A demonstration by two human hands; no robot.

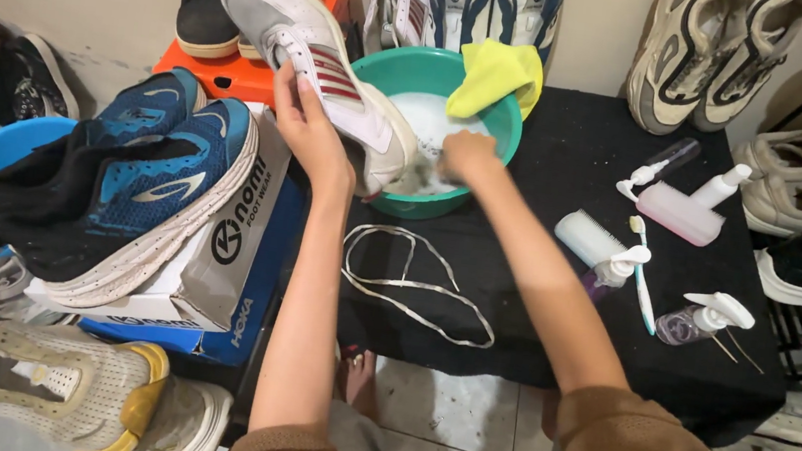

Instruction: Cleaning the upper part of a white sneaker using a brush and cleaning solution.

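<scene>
A black-covered table (570, 154) is standing among many shoes. The left hand (307, 119) is gripping a white sneaker (315, 50), fingers wrapped around its side, tilting it over a green basin (409, 70) of foamy water. The right hand (467, 155) is closing its fingers at the sneaker's toe; what they clasp is hidden. White laces (410, 282) are lying nearby.

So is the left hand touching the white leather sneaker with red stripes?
Touching. The head view shows the left hand gripping the white leather sneaker with red stripes by its side, fingers pressed against the upper over the green plastic basin.
</scene>
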